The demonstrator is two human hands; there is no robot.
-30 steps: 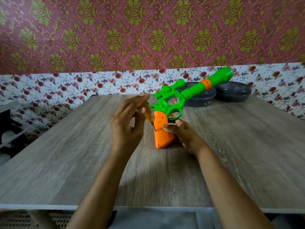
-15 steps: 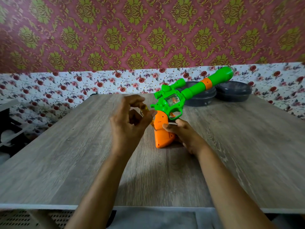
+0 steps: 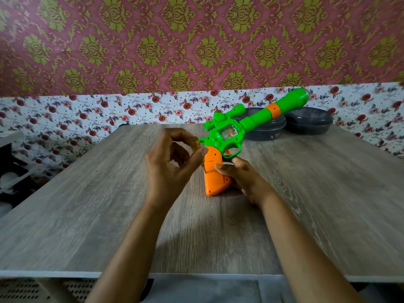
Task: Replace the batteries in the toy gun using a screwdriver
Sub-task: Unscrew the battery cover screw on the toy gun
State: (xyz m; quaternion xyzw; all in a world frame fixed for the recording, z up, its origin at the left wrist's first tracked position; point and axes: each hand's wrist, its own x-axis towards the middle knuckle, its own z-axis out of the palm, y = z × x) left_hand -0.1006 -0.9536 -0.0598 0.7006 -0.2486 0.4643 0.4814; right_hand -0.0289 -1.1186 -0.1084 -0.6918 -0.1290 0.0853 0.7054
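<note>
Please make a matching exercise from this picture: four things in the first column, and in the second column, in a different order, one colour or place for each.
Column 1
1. grip of the toy gun
2. barrel
3. screwdriver
4. two dark round containers

Column 2
a. at the far edge of the table, by the wall
b. orange, its base resting on the table, steadied by the right hand
c. green with an orange ring, pointing up and to the right
d. amber handle, between the fingers of the left hand

Pairs: 1-b, 2-c, 3-d, 4-a
</note>
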